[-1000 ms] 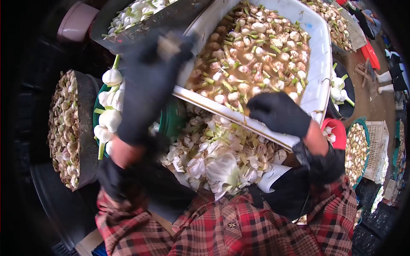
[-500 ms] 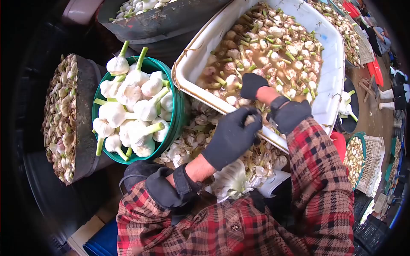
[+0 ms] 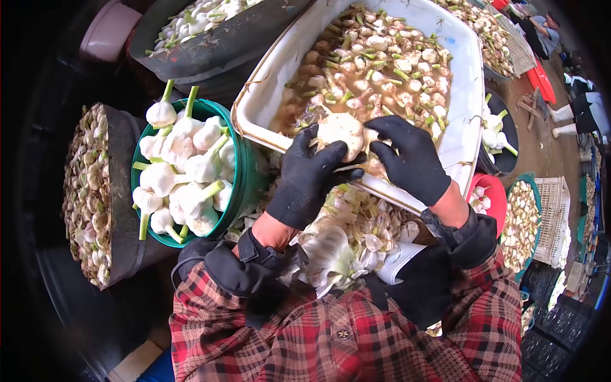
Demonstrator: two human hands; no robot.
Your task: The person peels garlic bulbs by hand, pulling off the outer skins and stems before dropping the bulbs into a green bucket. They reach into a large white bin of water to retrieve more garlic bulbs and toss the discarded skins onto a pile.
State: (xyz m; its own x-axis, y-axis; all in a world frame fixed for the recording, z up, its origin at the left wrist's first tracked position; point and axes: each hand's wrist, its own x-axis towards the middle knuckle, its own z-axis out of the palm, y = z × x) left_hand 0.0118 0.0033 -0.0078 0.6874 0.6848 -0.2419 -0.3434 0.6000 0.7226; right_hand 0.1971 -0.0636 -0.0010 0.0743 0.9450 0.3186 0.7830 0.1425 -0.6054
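Observation:
A large garlic bulb [image 3: 342, 135], pale with brownish outer skin, is held over the near rim of the white tub [image 3: 254, 130]. My left hand [image 3: 309, 178], in a black glove, grips it from the left, thumb across its lower side. My right hand [image 3: 414, 160], also gloved, has curled fingers against the bulb's right side. Behind them in the tub, many small trimmed garlic bulbs [image 3: 382, 70] sit in brown water. Below my hands lies a heap of peeled garlic skins [image 3: 356, 229]. To the left, a green bucket [image 3: 238, 191] is piled with clean white garlic bulbs [image 3: 181, 153].
At far left stands a dark container [image 3: 127, 191] with unpeeled garlic; another dark container [image 3: 210, 51] with white garlic is behind. A pink bucket [image 3: 108, 32] is at upper left. On the right are a red basin [image 3: 493, 204], a black basin [image 3: 506, 140], crates and a person [image 3: 541, 32].
My right hand has drawn back from over the tub to the garlic bulb. The left hand has turned and moved left, bringing the bulb into plain sight. The view has shifted slightly.

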